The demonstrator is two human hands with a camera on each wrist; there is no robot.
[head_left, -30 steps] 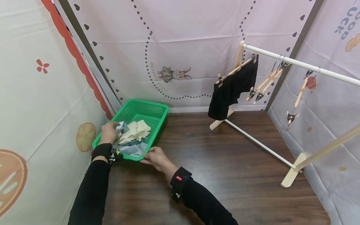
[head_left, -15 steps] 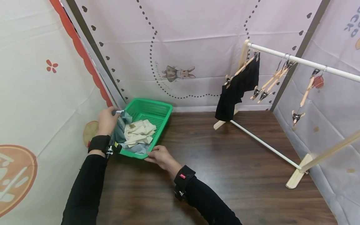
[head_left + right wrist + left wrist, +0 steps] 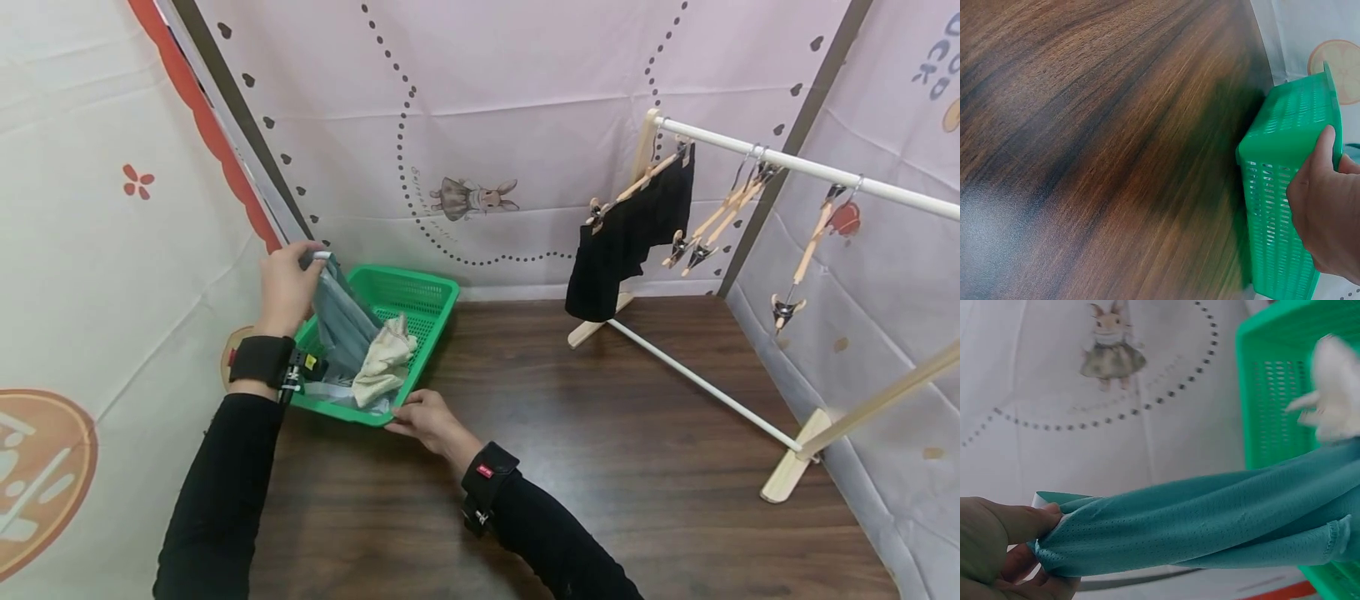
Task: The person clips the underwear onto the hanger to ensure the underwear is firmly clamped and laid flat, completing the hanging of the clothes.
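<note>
So far your left hand [image 3: 285,287] pinches the teal garment [image 3: 341,317] by one end, lifted above the basket [image 3: 427,304], its lower part inside under a cream cloth [image 3: 384,362]. Your right hand [image 3: 423,419] grips the basket's near corner. Beyond the basket, the rack [image 3: 795,167] holds one black garment [image 3: 626,233]; two hangers [image 3: 712,221] hang bare.

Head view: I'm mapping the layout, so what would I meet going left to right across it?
Left hand → teal garment → cream cloth → right hand → black garment → empty clip hangers
</note>
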